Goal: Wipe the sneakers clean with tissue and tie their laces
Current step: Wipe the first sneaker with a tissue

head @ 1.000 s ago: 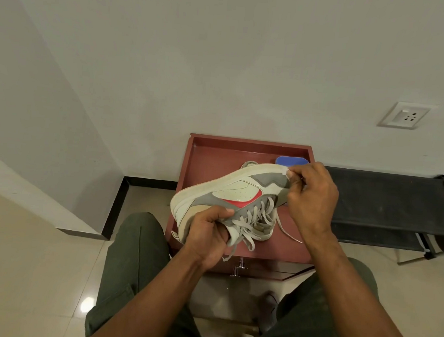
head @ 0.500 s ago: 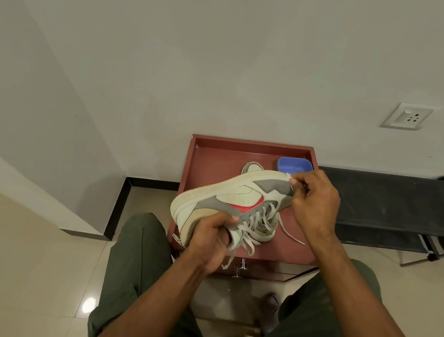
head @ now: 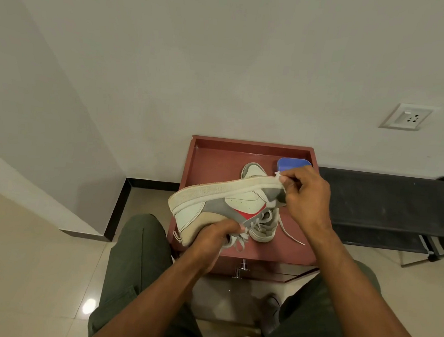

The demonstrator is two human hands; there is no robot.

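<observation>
I hold a cream, grey and red sneaker (head: 212, 207) on its side over the red-brown table (head: 243, 151), its sole turned up and away from me. My left hand (head: 215, 237) grips it at the heel and collar, with loose laces (head: 241, 240) hanging under the fingers. My right hand (head: 306, 196) pinches a small white tissue (head: 278, 176) against the toe end of the sole. A second sneaker (head: 255, 171) lies on the table behind, mostly hidden; one of its laces (head: 290, 233) trails to the right.
A blue container (head: 293, 164) stands at the table's back right. A black low bench (head: 388, 202) adjoins the table on the right. A wall rises right behind, with a socket (head: 407, 117). My knees flank the table's front edge and its drawer handle (head: 240, 271).
The sneaker has rolled so its sole faces up and away. My right hand with the tissue has slid from the grey toe panel to the toe edge of the sole.
</observation>
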